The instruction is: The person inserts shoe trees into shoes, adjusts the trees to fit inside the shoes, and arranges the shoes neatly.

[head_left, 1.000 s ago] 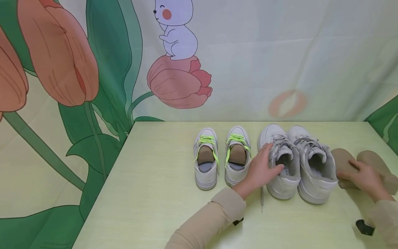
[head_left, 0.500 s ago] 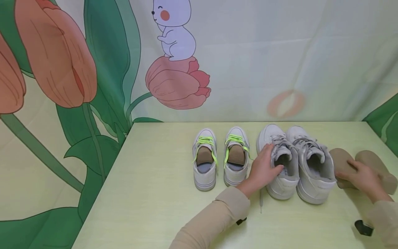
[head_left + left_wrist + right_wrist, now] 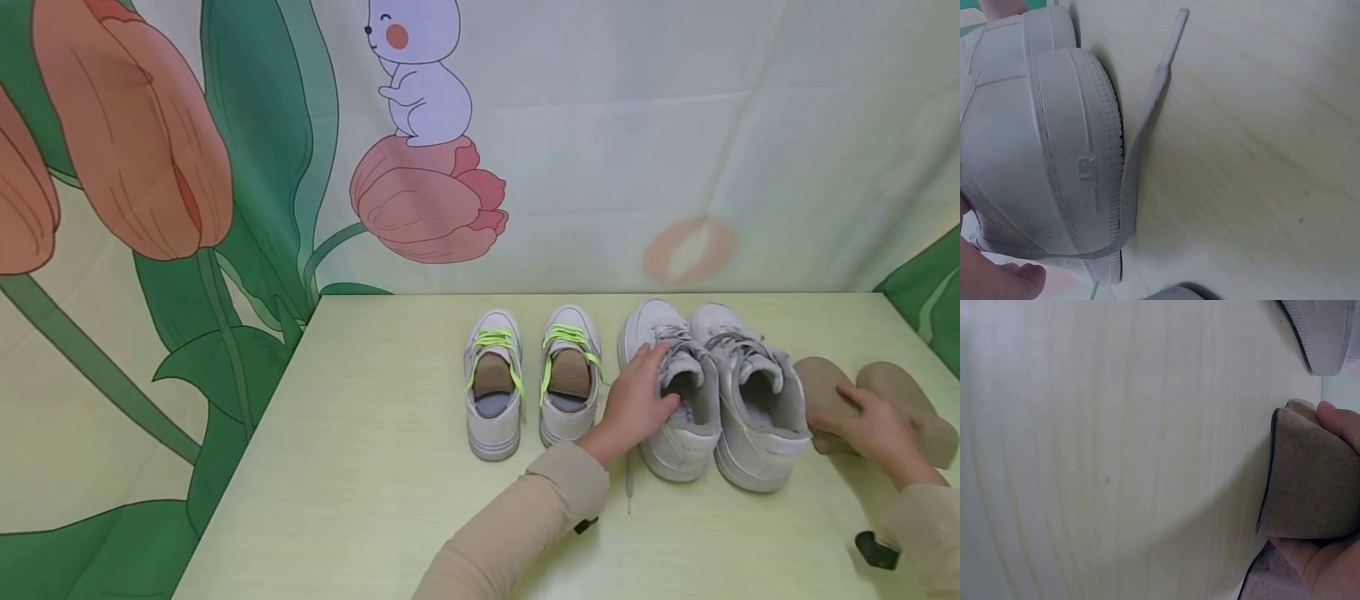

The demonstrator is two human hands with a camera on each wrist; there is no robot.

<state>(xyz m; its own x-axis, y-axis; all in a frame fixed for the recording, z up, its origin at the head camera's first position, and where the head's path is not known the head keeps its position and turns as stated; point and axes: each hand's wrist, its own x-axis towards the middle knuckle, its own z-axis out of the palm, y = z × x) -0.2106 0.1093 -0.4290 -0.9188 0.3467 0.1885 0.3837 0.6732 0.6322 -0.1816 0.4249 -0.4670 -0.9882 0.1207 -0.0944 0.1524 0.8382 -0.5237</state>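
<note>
My left hand [image 3: 633,400] grips the left of two large white sneakers [image 3: 678,454], fingers along its outer side by the laces and thumb at the opening. In the left wrist view the sneaker's side [image 3: 1004,137] shows, with a grey lace [image 3: 1141,137] trailing onto the table. My right hand [image 3: 885,429] holds the left of two brown suede-like slippers [image 3: 822,382]. The right wrist view shows that slipper's dark-edged brown back [image 3: 1310,481] between thumb and fingers. The second brown slipper [image 3: 896,383] lies to its right, partly behind the hand.
The other large sneaker [image 3: 761,462] stands close between the hands. To the left are two smaller sneakers with neon laces, one [image 3: 495,433] apart and one [image 3: 566,425] by my left wrist. A printed curtain [image 3: 570,167] hangs at the table's [image 3: 337,467] back edge.
My left forearm has shifted slightly right, and the left hand sits a touch further right on the sneaker. The right hand and all the shoes have kept their places.
</note>
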